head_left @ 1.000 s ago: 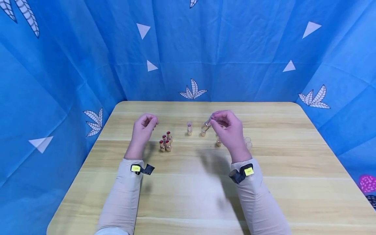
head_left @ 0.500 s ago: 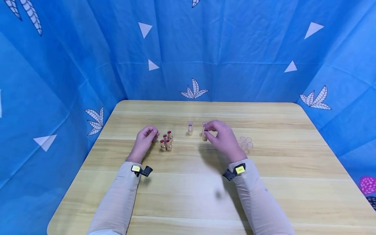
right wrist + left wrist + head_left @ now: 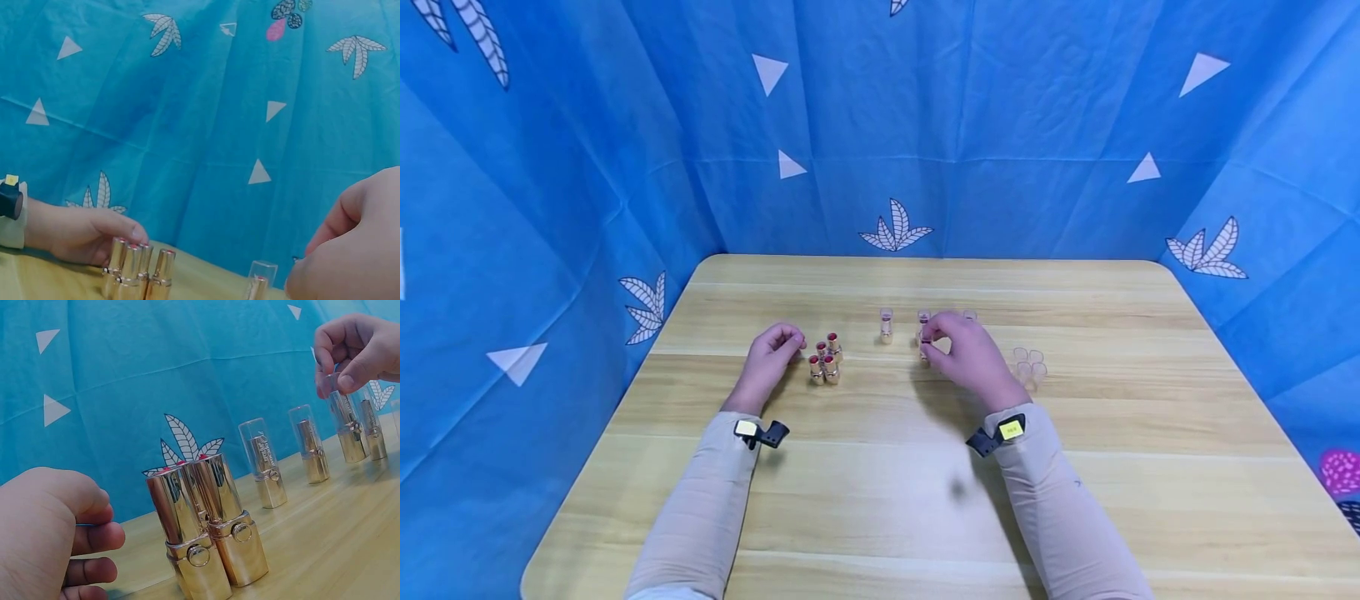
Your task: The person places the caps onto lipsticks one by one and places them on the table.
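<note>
My right hand (image 3: 967,357) pinches the clear cap of a gold lipstick (image 3: 351,434), which stands upright, its base close to the table in the left wrist view. Other capped lipsticks stand nearby, one (image 3: 886,327) to its left and one (image 3: 309,450) behind it. My left hand (image 3: 769,358) is low over the table, fingers loosely curled with nothing in them. Just right of it stands a tight cluster of several uncapped lipsticks (image 3: 825,362) with red tips. In the right wrist view, my right hand (image 3: 353,244) hides what its fingertips touch.
Several loose clear caps (image 3: 1028,368) stand together to the right of my right hand. Another capped lipstick (image 3: 970,316) shows partly behind that hand. The wooden table (image 3: 880,500) ends at a blue patterned curtain (image 3: 1000,125).
My right hand has lowered the lipstick from a raised, tilted position to upright by the capped ones. My left hand has come down slightly toward the table beside the cluster.
</note>
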`<state>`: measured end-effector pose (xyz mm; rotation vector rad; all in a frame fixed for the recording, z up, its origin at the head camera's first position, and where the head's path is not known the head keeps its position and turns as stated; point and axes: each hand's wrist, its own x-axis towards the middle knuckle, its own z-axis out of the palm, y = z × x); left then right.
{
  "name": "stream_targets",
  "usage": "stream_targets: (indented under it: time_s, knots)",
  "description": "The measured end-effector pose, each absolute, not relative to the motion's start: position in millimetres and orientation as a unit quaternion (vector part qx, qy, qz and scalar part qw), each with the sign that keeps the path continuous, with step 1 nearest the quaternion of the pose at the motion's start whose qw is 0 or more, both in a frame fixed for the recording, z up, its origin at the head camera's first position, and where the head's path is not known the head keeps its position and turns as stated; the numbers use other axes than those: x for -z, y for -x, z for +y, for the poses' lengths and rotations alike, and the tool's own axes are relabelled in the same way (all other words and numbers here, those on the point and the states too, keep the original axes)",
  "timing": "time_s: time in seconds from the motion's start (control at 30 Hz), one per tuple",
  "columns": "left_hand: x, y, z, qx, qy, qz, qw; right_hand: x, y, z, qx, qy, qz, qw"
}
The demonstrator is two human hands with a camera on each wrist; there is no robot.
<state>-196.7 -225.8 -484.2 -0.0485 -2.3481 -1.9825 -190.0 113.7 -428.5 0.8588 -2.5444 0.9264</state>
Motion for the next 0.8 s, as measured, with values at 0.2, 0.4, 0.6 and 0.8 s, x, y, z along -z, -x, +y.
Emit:
stream_targets:
  time_s: [0.2,0.4,0.6,0.8]
  knots:
    - [489.8,198.5,-226.6,0.629,0.025,-0.775,0.053,428.2,190.0,113.0,-0.319,-0.299,-0.888,0.14]
    - [490.9,199.4,-226.8,0.628,0.029,-0.775,0.059,429.2,190.2,113.1,-0.302,-0.3,-0.896,0.125]
    - [489.8,198.5,-226.7,0.624,0.021,-0.779,0.051,429.4,190.1,113.2,-0.291,-0.293,-0.903,0.122]
    - [490.0,198.7,-227.9,0.625,0.021,-0.779,0.044,428.5,190.5,113.2,-0.282,-0.297,-0.904,0.123]
